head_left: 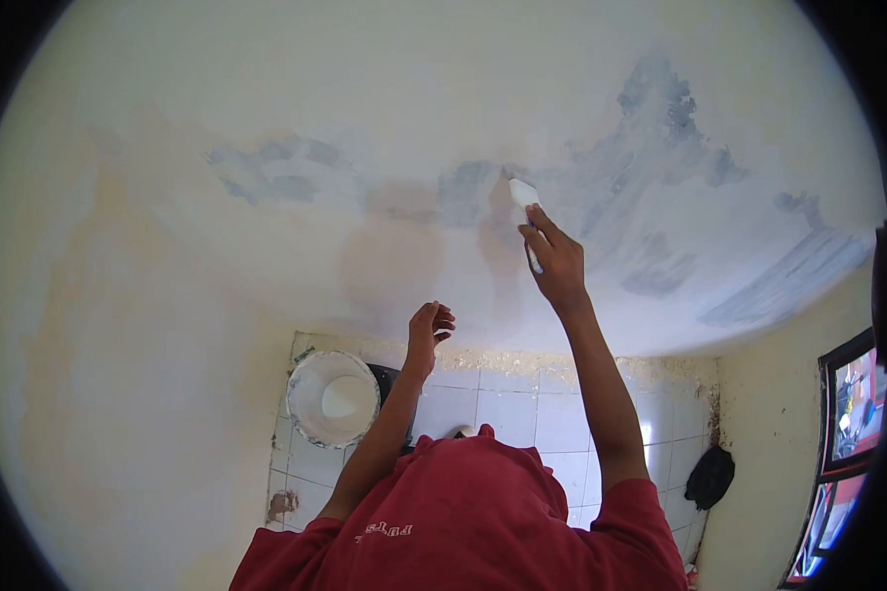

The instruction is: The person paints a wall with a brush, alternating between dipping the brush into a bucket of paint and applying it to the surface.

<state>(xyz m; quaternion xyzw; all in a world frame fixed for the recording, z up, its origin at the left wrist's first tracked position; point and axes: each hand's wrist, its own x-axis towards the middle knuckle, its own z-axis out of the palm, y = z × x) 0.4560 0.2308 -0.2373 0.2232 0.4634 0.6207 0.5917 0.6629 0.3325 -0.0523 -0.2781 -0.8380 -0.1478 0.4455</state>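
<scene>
My right hand (559,258) grips a white-coated paintbrush (524,194) by its handle. The brush tip touches the wall (483,89), or comes very close to it, at a grey patch (468,192). A larger grey patch (636,158) spreads to the right, partly covered by a whitish film. Low in front of the wall, my left hand (430,330) is loosely curled with a gap between thumb and fingers. Nothing shows in it. Below and left of that hand stands a white paint bucket (333,399), its rim smeared, with pale material at the bottom.
A dark object (384,379) stands beside the bucket, partly hidden by my left arm. White floor tiles (508,406) run along the wall, with pale flakes at its foot. A black bundle (710,478) lies at right, near a dark-framed window (848,424).
</scene>
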